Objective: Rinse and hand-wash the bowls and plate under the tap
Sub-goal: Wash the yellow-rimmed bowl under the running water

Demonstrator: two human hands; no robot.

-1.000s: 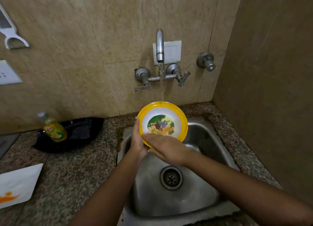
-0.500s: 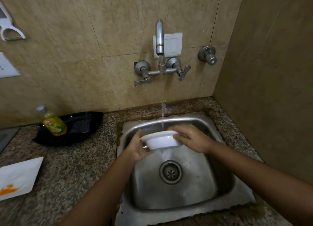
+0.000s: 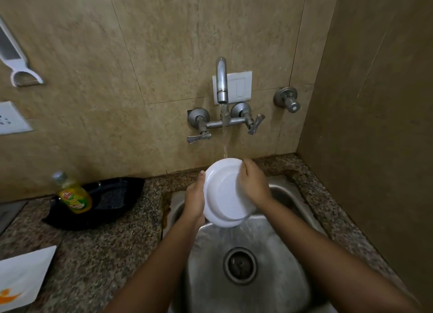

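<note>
Head view. Your left hand [image 3: 194, 200] grips the left rim of the bowl [image 3: 225, 195]. The palm is against the edge and one fingertip [image 3: 202, 172] shows above the rim. The other left fingers are behind the bowl, so how they lie cannot be told.

Your right hand [image 3: 253, 186] lies across the right side of the bowl's white underside. Its fingers [image 3: 246, 168] are together and bent over the upper right edge, clamped on it.

The bowl is tipped on edge between your two sets of fingers, with its underside facing you. It is held above the sink [image 3: 293, 277].

The water stream [image 3: 225, 136] from the tap [image 3: 221, 83] lands on the top rim, just left of your right fingertips. Water sheets off the lower edge, below both hands, into the basin. The drain [image 3: 240, 264] lies below the bowl, nearer to you than your fingers.

Well left of your left fingers, on the speckled countertop [image 3: 105, 254], a dish soap bottle [image 3: 73, 196] sits against a black pan [image 3: 112, 200]. A white plate [image 3: 21, 280] with an orange mark lies further left and nearer to you, cut off by the frame edge.
</note>
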